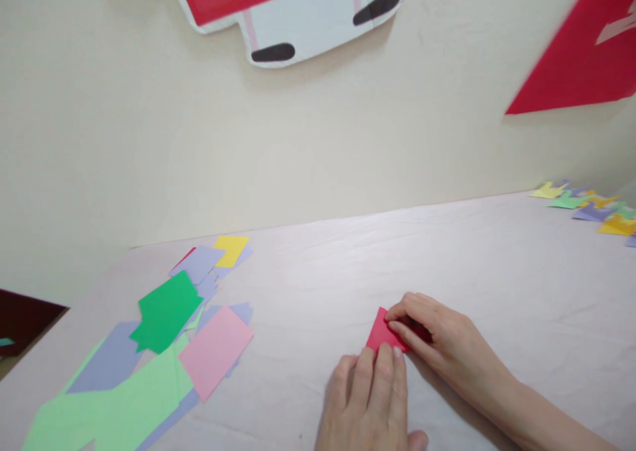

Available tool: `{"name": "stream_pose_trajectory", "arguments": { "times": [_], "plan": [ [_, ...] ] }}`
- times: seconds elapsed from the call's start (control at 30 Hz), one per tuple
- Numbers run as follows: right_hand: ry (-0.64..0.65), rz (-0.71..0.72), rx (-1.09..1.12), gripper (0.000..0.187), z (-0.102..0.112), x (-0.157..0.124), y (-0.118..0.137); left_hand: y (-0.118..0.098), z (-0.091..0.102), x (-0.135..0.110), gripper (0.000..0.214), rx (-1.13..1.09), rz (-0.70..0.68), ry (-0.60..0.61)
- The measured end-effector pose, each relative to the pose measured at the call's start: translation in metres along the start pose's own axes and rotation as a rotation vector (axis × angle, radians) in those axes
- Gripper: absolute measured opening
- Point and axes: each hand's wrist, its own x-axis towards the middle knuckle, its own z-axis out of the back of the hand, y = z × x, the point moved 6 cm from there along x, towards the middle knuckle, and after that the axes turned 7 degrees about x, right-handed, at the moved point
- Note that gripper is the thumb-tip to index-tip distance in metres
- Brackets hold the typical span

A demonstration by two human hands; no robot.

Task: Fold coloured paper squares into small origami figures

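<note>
A small folded piece of red paper [380, 332] lies on the white-covered table in front of me. My left hand [370, 398] rests palm down, its fingers stretched forward and pressing on the paper's near edge. From the right, my right hand [437, 332] pinches the paper's upper right part between thumb and fingertips. Both hands cover some of the paper, so its full outline and folds are partly hidden.
Loose paper sheets lie at the left: a dark green one [166, 312], a pink one [217, 351], light green ones [134, 398], a yellow one [231, 250] and purple ones. Several folded paper figures [593, 211] stand at the far right. A wall [318, 133] rises behind the table.
</note>
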Motion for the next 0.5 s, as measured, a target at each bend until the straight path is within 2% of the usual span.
{"name": "stream_pose_trajectory", "arguments": {
  "times": [0.23,0.5],
  "plan": [
    [-0.002,0.013,-0.021,0.018,-0.0003,0.0008,0.0014,-0.0040,0.0012,0.0013,0.062,-0.003,0.026,0.033],
    [0.010,-0.014,0.006,0.021,-0.0017,-0.0016,-0.0006,-0.0027,0.0081,0.0063,0.057,-0.019,0.054,-0.061]
  ]
}}
